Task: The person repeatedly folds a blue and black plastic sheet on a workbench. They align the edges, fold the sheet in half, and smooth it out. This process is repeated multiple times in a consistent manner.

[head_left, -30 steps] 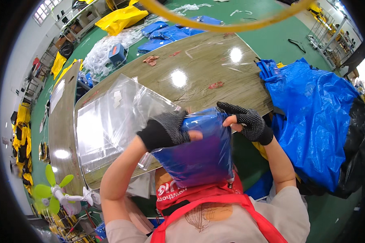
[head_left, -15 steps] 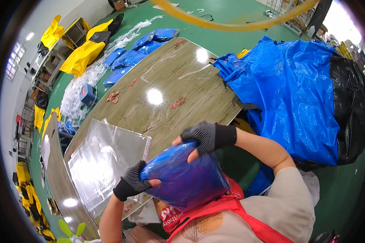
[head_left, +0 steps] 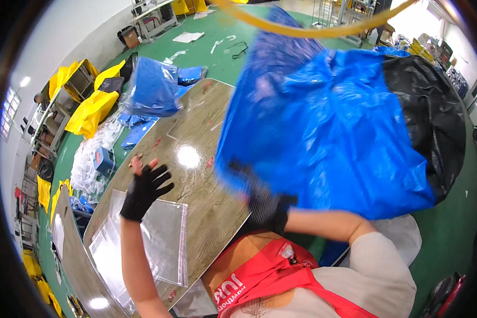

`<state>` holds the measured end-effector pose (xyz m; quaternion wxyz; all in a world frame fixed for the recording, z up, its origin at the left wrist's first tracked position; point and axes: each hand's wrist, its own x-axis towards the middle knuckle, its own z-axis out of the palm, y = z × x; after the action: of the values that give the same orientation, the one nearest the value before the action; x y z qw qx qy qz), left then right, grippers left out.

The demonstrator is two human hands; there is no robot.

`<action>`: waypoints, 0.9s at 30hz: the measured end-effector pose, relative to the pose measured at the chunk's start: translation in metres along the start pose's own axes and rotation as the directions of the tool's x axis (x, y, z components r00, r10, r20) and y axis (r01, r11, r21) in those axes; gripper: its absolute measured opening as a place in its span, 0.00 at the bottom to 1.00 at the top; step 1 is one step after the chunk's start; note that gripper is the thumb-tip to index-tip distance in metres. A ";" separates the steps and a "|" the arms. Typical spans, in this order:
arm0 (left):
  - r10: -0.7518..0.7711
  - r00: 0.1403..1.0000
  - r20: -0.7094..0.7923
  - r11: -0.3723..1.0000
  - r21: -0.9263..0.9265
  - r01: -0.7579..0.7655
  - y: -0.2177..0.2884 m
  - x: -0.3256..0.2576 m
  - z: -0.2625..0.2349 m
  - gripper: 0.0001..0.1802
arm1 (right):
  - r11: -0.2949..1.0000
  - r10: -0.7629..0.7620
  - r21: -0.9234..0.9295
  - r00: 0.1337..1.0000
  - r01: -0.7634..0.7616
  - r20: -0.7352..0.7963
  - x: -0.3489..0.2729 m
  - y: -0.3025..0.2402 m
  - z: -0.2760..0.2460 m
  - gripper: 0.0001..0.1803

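Note:
My left hand, in a black glove with bare fingertips, is raised above the table's left part with fingers spread and nothing in them. Beyond it, a clear-wrapped blue package appears by the table's far left edge, over other packages; I cannot tell whether it rests on them. At the table's right side, my gloved right hand overlaps the near left edge of a large blue plastic sheet with a black section. Motion smears its fingers, so its grip cannot be made out. The sheet's far left part is blurred and raised.
Clear plastic bags lie stacked on the wood-patterned table. On the green floor past its left edge are wrapped blue packages, crumpled clear film and a small blue box. Yellow sheets stand farther left.
The blue package has left both hands and is now beyond the table's far left edge. My left hand has opened and risen. The blue sheet has shifted left over the table's right side.

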<state>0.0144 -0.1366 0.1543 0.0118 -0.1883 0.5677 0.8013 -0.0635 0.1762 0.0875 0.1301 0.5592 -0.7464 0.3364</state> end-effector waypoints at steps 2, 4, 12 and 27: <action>-0.030 0.997 0.066 0.998 -0.046 0.033 0.009 0.016 0.030 0.49 | 0.981 -0.137 0.141 0.990 0.130 0.041 -0.038 -0.081 0.048 0.40; 0.102 0.985 0.143 0.974 0.189 -0.128 0.027 0.019 0.053 0.43 | 0.946 -0.187 0.271 0.982 0.178 0.006 -0.072 -0.145 0.092 0.47; 0.566 0.822 -0.068 0.254 0.962 -0.096 -0.027 -0.116 -0.097 0.27 | 0.818 -0.344 0.565 0.879 0.108 0.330 0.047 -0.217 0.102 0.18; 0.507 0.397 -0.765 0.173 0.541 0.823 -0.199 -0.293 -0.292 0.43 | 0.819 0.423 -0.570 0.602 0.064 0.677 0.149 0.144 0.068 0.22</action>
<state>0.4171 -0.2754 -0.0169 -0.0621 -0.6028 0.7954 -0.0147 -0.2350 0.0416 0.0706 -0.0911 0.5055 -0.8443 -0.1526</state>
